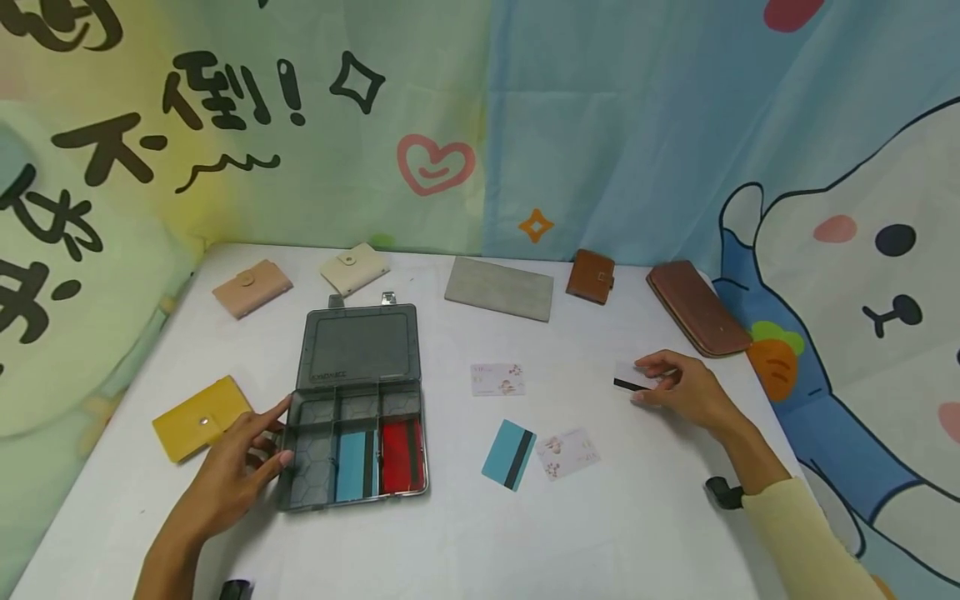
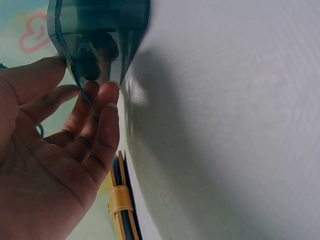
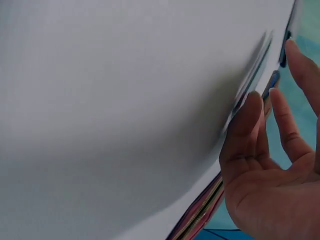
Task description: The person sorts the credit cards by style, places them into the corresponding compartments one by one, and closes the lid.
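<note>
My left hand [image 1: 238,454] rests against the left side of an open grey translucent compartment case [image 1: 309,479]. Thumb and fingers touch its wall, also in the left wrist view. Inside the case, a blue card [image 1: 351,467] fills the front middle compartment and a red card [image 1: 397,458] the front right one. At the right, my right hand [image 1: 686,390] pinches a pale card [image 1: 628,377] with a black stripe, close to the table. The right wrist view shows that card [image 3: 255,75] nearly edge-on by the thumb, partly hidden by the fingers.
Between case and right hand lie a blue striped card [image 1: 504,450] and pale floral cards [image 1: 497,380]. Leftward is a yellow wallet [image 1: 195,417]. Along the back are a pink wallet [image 1: 251,287], cream wallet [image 1: 354,267], grey wallet [image 1: 498,288], small brown wallet [image 1: 591,275] and long brown wallet [image 1: 697,308].
</note>
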Motion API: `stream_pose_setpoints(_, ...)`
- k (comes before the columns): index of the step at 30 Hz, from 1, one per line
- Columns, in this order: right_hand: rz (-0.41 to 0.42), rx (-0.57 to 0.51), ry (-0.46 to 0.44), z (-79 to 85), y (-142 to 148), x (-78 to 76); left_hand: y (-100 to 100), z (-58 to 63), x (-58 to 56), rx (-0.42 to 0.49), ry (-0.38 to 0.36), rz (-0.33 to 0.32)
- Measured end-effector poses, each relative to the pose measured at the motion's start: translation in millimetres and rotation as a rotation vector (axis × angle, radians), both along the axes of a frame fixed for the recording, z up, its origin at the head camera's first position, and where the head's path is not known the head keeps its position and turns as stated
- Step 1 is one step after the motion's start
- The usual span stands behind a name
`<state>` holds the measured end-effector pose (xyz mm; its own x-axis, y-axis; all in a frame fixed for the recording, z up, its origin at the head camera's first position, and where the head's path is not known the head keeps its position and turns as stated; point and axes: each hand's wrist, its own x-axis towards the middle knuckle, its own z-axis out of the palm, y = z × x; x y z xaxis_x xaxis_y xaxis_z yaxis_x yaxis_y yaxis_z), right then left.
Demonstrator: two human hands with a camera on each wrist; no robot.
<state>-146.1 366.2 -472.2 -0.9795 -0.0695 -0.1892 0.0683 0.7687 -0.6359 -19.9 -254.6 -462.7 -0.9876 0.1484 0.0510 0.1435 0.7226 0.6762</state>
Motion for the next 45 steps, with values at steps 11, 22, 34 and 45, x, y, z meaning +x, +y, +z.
stream_pose_setpoints(11, -0.039, 0.148, -0.002, -0.9, -4, -7.2, 0, 0.8, -1.2, -0.007, -0.02, 0.007)
stream_pose_setpoints(22, 0.144, 0.043, 0.07, 8.3, -38, -1.1, 1, 0.6, -1.1, -0.017, -0.012, 0.004)
stream_pose_setpoints(34, 0.329, -0.38, -0.152, 27.7, -118, 16.1, 1, 0.6, -0.9, -0.022, -0.026, 0.012)
stream_pose_setpoints(45, 0.545, -0.597, -0.227, 23.0, -209, 33.8, 1, -1.3, -0.3, -0.006, -0.003, 0.002)
